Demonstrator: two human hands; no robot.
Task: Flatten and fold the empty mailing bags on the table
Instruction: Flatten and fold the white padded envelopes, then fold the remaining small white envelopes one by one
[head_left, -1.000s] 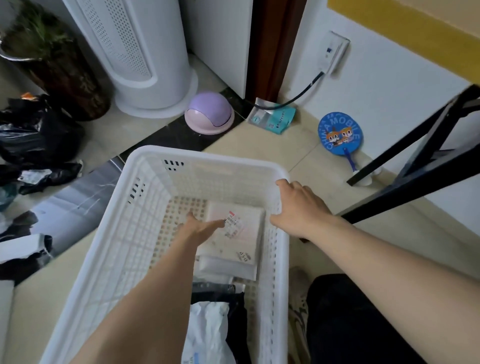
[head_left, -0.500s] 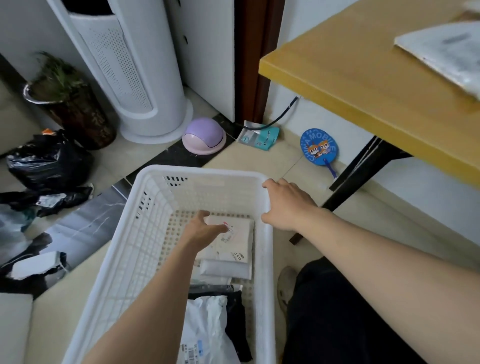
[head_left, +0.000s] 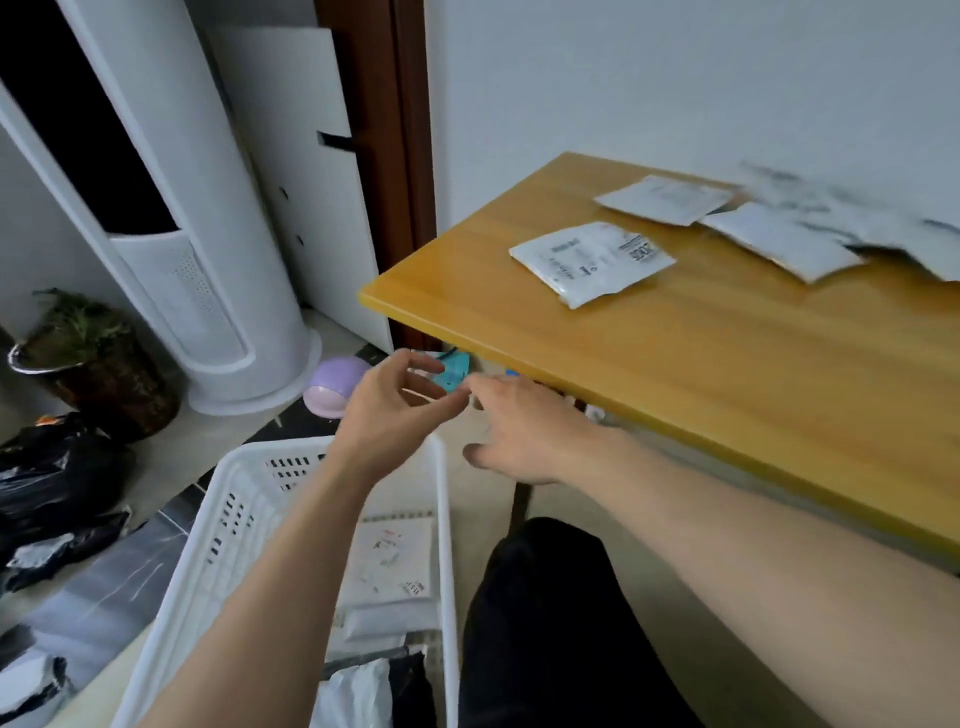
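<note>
Several white mailing bags lie on the wooden table (head_left: 675, 374): the nearest bag (head_left: 592, 260) has a printed label, two more bags (head_left: 665, 200) (head_left: 779, 239) sit behind it at the far right. On the floor stands a white basket (head_left: 208, 561) with folded bags (head_left: 389, 561) stacked inside. My left hand (head_left: 395, 410) hovers above the basket's far rim, fingers apart and empty. My right hand (head_left: 524, 431) is raised beside it, below the table edge, fingers spread and holding nothing.
A white tower fan (head_left: 197, 249) and a potted plant (head_left: 93, 358) stand at the left. Black bags (head_left: 52, 478) lie on the floor. A purple dome (head_left: 327, 389) sits behind the basket. A dark trouser leg (head_left: 545, 623) is beside the basket.
My left hand has come up out of the basket, leaving the folded bag inside. My right hand has let go of the basket rim and risen. The view has tilted up to the table.
</note>
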